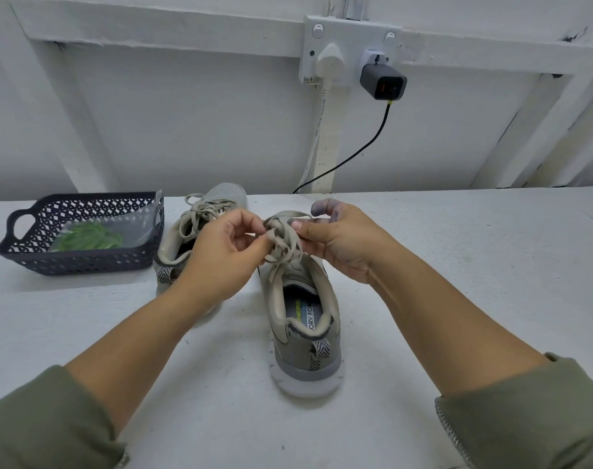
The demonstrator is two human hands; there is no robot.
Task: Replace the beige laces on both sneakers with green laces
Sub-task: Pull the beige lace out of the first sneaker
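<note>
Two grey-beige sneakers stand on the white table, heels toward me. The right sneaker [305, 319] is in the middle, and its beige lace [281, 242] is bunched in a knot above the tongue. My left hand [220, 255] pinches that lace from the left. My right hand [339, 242] pinches it from the right, thumb on the knot. The left sneaker [200, 211] sits further back, partly hidden behind my left hand, with its own beige lace tied. Green laces [88, 238] lie in a clear bag inside the dark basket [27, 245].
The dark plastic basket stands at the left of the table. On the white wall behind are a socket [349, 45] with a white plug and a grey charger [383, 82]; its black cable [352, 157] drops behind the table's far edge.
</note>
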